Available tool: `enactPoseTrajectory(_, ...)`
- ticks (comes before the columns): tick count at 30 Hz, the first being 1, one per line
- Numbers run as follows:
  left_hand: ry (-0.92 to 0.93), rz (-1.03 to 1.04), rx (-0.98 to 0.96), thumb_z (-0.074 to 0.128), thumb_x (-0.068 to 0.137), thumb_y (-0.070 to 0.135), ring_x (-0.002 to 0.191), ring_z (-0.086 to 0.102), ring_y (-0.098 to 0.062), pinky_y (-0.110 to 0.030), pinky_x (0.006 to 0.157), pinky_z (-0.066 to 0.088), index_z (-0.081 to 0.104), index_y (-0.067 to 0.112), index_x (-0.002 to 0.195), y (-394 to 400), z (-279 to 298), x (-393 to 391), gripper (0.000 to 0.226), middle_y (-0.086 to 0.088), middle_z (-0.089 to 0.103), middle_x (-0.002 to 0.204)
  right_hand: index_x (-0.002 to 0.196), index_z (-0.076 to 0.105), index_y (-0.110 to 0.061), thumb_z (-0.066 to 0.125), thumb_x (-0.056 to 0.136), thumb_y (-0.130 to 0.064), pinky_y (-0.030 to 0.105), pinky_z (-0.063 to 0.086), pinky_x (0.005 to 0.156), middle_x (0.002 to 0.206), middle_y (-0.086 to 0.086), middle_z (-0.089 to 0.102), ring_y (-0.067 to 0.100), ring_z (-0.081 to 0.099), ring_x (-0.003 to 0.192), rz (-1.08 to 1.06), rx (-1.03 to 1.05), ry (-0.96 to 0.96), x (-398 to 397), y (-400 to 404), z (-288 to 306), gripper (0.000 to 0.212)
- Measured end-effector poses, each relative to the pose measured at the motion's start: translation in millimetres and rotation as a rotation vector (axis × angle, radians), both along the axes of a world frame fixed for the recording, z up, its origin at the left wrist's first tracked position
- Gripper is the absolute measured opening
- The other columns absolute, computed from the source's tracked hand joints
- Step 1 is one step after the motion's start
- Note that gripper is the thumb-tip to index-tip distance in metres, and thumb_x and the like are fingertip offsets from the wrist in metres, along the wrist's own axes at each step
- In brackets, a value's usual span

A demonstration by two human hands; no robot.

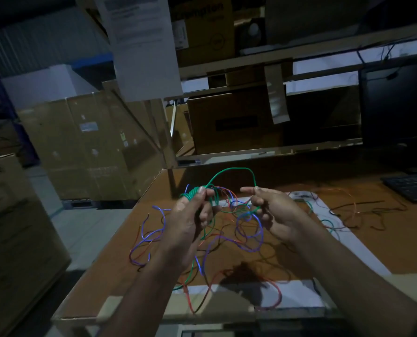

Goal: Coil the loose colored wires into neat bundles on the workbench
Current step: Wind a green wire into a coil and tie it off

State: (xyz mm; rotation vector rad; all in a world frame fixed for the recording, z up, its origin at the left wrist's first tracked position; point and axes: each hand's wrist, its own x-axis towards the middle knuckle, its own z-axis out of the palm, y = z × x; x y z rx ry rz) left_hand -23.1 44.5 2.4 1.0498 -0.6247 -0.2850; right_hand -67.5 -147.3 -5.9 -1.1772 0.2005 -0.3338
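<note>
Hands, two, mid-frame: your left hand (190,215) grips one green coil (193,192); your right hand (273,210) pinches its green wire (231,170).

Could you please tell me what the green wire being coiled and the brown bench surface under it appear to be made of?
The thin green wire looks plastic-sheathed: smooth, faintly glossy, holding springy loops between the left hand and right hand. Its core is not visible. The flat brown bench surface looks like matte corrugated cardboard, judging by its folded edges, though the dim light leaves that uncertain.

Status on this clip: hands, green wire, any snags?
Left hand holds green wire coil. Right hand pinches its free run, arched between hands. Blue wires and red wires tangled beneath on workbench.
</note>
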Motion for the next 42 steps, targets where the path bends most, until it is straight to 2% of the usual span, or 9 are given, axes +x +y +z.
enactPoseTrajectory(4, 0.067, 0.025, -0.049, 0.042, 0.109, 0.021, 0.044, 0.031, -0.006, -0.03, 0.087, 0.056, 0.058, 0.01, 0.087, 2, 8, 1, 0.029, 0.005, 0.033, 0.051, 0.108, 0.071, -0.021, 0.042, 0.109, -0.022, 0.016, 0.031, 0.054, 0.053, -0.021, 0.05, -0.001, 0.045, 0.052, -0.273, -0.764, -0.139, 4, -2, -8, 0.029)
enactPoseTrajectory(12, 0.22, 0.065, -0.355, 0.045, 0.109, 0.024, 0.048, 0.044, -0.004, -0.029, 0.086, 0.057, 0.061, 0.015, 0.089, 21, 22, 25, 0.027, 0.009, 0.053, 0.064, 0.103, 0.053, -0.026, 0.055, 0.103, -0.029, 0.037, 0.047, 0.062, 0.077, -0.006, 0.064, 0.017, 0.06, 0.072, -0.256, -1.32, -0.046, -2, 9, -25, 0.003)
enactPoseTrajectory(15, 0.077, 0.126, -0.317, 0.044, 0.109, 0.023, 0.089, 0.075, -0.017, -0.034, 0.098, 0.057, 0.071, 0.012, 0.096, 20, 24, 29, 0.031, -0.007, 0.078, 0.096, 0.102, 0.064, -0.029, 0.062, 0.098, -0.031, 0.033, 0.049, 0.073, 0.093, -0.008, 0.07, 0.014, 0.063, 0.087, -0.13, -1.533, -0.148, -7, 17, -26, 0.005)
enactPoseTrajectory(19, -0.201, 0.217, 0.081, 0.04, 0.111, 0.023, 0.127, 0.064, -0.016, -0.027, 0.103, 0.048, 0.069, 0.012, 0.107, 11, 12, 20, 0.031, -0.009, 0.075, 0.122, 0.106, 0.072, -0.026, 0.066, 0.097, -0.026, 0.025, 0.048, 0.079, 0.1, -0.011, 0.067, 0.005, 0.06, 0.092, 0.049, -1.464, -0.349, -12, 31, -18, 0.01)
enactPoseTrajectory(22, -0.417, 0.236, 0.44, 0.045, 0.11, 0.03, 0.104, 0.069, -0.001, -0.021, 0.089, 0.047, 0.069, 0.016, 0.105, 6, -1, 15, 0.029, 0.009, 0.078, 0.102, 0.104, 0.07, -0.027, 0.062, 0.099, -0.019, 0.017, 0.049, 0.08, 0.099, -0.018, 0.06, 0.002, 0.059, 0.097, -0.037, -1.224, -0.376, -15, 33, -8, 0.012)
enactPoseTrajectory(28, -0.654, 0.246, 0.743, 0.042, 0.106, 0.047, 0.068, 0.067, -0.022, -0.047, 0.072, 0.055, 0.066, 0.019, 0.085, 2, -12, 16, 0.042, -0.003, 0.061, 0.066, 0.108, 0.065, -0.022, 0.067, 0.097, -0.018, 0.014, 0.045, 0.072, 0.097, -0.014, 0.06, 0.002, 0.059, 0.09, -0.225, -1.107, -0.384, -10, 19, -13, 0.012)
enactPoseTrajectory(32, -0.604, 0.216, 0.696, 0.043, 0.098, 0.062, 0.067, 0.057, -0.037, -0.059, 0.08, 0.051, 0.066, 0.005, 0.083, 10, -7, 20, 0.062, -0.018, 0.06, 0.066, 0.123, 0.06, -0.027, 0.075, 0.089, -0.023, 0.01, 0.04, 0.082, 0.11, -0.015, 0.051, -0.003, 0.046, 0.098, -0.219, -1.338, -0.293, -5, 4, -33, 0.037)
enactPoseTrajectory(39, -0.364, 0.16, 0.403, 0.053, 0.101, 0.041, 0.078, 0.054, -0.015, -0.035, 0.082, 0.043, 0.06, 0.004, 0.088, 18, 16, 23, 0.04, -0.002, 0.057, 0.071, 0.123, 0.053, -0.028, 0.062, 0.095, -0.047, 0.031, 0.045, 0.08, 0.112, -0.005, 0.044, 0.015, 0.046, 0.106, -0.275, -1.719, -0.005, 0, -12, -59, 0.035)
enactPoseTrajectory(42, -0.206, 0.108, 0.241, 0.054, 0.098, 0.035, 0.069, 0.054, -0.01, -0.023, 0.071, 0.049, 0.057, 0.006, 0.099, 20, 25, 28, 0.029, -0.013, 0.055, 0.084, 0.123, 0.055, -0.03, 0.049, 0.104, -0.042, 0.039, 0.051, 0.079, 0.111, -0.004, 0.045, 0.017, 0.053, 0.099, -0.191, -1.604, 0.073, -2, -19, -61, 0.023)
